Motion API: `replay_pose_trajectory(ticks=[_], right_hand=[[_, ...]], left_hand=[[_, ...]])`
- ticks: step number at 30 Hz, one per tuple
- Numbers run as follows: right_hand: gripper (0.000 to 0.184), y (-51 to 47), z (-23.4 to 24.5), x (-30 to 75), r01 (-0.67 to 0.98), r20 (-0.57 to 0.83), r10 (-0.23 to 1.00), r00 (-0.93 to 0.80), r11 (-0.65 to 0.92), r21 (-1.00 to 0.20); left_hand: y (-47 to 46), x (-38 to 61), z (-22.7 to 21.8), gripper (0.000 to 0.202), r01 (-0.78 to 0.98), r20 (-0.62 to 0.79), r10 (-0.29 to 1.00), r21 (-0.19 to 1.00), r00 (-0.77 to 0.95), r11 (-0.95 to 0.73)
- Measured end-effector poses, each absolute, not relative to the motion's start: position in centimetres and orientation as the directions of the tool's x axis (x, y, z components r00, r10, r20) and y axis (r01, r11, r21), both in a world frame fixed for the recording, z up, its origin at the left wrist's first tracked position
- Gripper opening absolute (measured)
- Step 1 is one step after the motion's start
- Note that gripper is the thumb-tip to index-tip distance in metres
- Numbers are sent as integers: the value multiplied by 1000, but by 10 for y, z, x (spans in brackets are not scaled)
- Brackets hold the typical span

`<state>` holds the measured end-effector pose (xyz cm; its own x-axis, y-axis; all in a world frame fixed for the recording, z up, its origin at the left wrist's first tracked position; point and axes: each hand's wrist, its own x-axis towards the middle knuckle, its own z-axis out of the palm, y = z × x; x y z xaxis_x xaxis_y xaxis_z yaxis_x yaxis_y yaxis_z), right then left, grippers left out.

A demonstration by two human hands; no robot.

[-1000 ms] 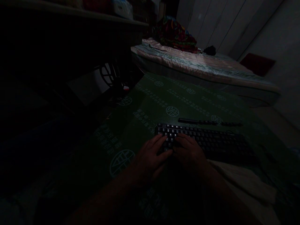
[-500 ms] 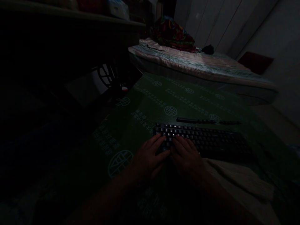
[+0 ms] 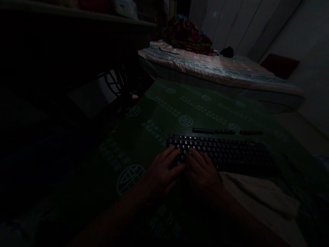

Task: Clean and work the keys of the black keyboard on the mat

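Observation:
The room is very dark. A black keyboard (image 3: 221, 153) lies on a green printed sheet (image 3: 159, 113). My left hand (image 3: 160, 173) rests at the keyboard's left end, fingers stretched onto the keys. My right hand (image 3: 202, 171) lies right beside it, fingers also spread over the left keys. Neither hand holds anything. A thin dark strip (image 3: 226, 131) lies just behind the keyboard.
A low mattress (image 3: 218, 72) with a bundle of colourful cloth (image 3: 189, 36) runs along the far side. A pale cloth (image 3: 259, 195) lies in front of the keyboard at right. A dark table (image 3: 77, 20) and a wheel-shaped frame (image 3: 113, 82) stand at left.
Both hands stay on the keyboard's left end with small finger shifts. The view has drifted slightly, so everything sits a little more to the left.

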<state>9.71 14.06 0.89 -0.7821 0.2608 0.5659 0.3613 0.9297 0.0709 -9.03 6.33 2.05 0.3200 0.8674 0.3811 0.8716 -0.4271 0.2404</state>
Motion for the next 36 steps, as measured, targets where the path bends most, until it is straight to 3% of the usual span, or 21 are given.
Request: replay_pose_trajectory(ticks=[7, 14, 22, 30, 36], right_hand=[[26, 139, 6, 98, 398, 628, 299, -719, 917, 19], [18, 144, 9, 101, 430, 675, 410, -614, 890, -149], [13, 141, 11, 98, 435, 648, 379, -661, 897, -82], [11, 139, 11, 96, 442, 648, 397, -650, 891, -102], [13, 158, 10, 103, 425, 771, 433, -467, 874, -234]], left_hand=[[64, -91, 21, 38, 873, 388, 860, 219, 332, -436], [63, -89, 20, 46, 881, 416, 854, 207, 314, -425], [63, -89, 19, 39, 887, 403, 856, 187, 323, -422], [64, -89, 19, 41, 890, 387, 855, 156, 345, -429], [64, -91, 18, 42, 896, 400, 852, 142, 337, -421]])
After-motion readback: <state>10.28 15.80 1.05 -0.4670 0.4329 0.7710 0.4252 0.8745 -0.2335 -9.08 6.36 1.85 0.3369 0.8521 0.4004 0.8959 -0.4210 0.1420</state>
